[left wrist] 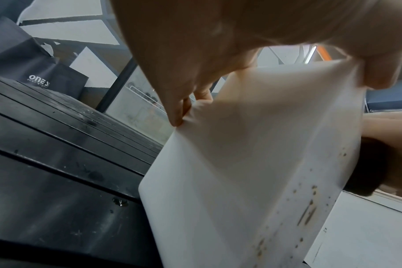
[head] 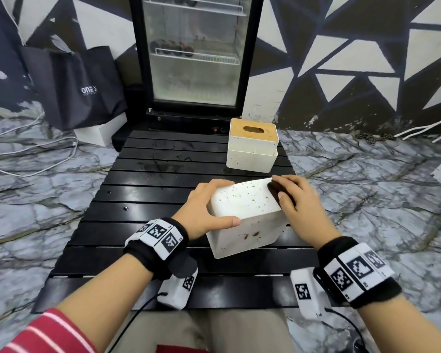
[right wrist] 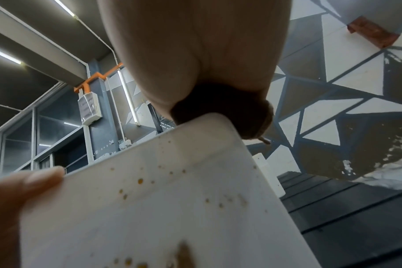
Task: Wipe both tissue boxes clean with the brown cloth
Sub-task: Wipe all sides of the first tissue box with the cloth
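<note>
- Head view: a white near box (head: 245,215) spotted with brown stains sits tilted on a black slatted worktop (head: 138,194), in front of the person.
- The left hand (head: 204,210) clamps the box's left side, fingers curled over the far edge and thumb along the near top edge.
- The right hand (head: 298,200) presses a dark brown cloth (head: 278,191) against the box's upper right edge, fingers curled round the cloth.
- A far box (head: 252,149), white with a wooden slotted lid, stands upright farther back on the worktop, well apart from the hands.
- Behind the worktop stands a glass-door fridge (head: 196,54); a dark bag (head: 82,87) leans to its left on the marble-patterned floor.
- Left wrist view: the left hand (left wrist: 218,45) grips the near box (left wrist: 241,172) from above; brown smears run down the box's right face, and the cloth (left wrist: 367,163) shows at its right edge.
- Right wrist view: the right hand (right wrist: 195,54) holds the cloth (right wrist: 230,110) bunched against the top corner of the near box (right wrist: 161,217); the left thumb rests on the box at lower left.
</note>
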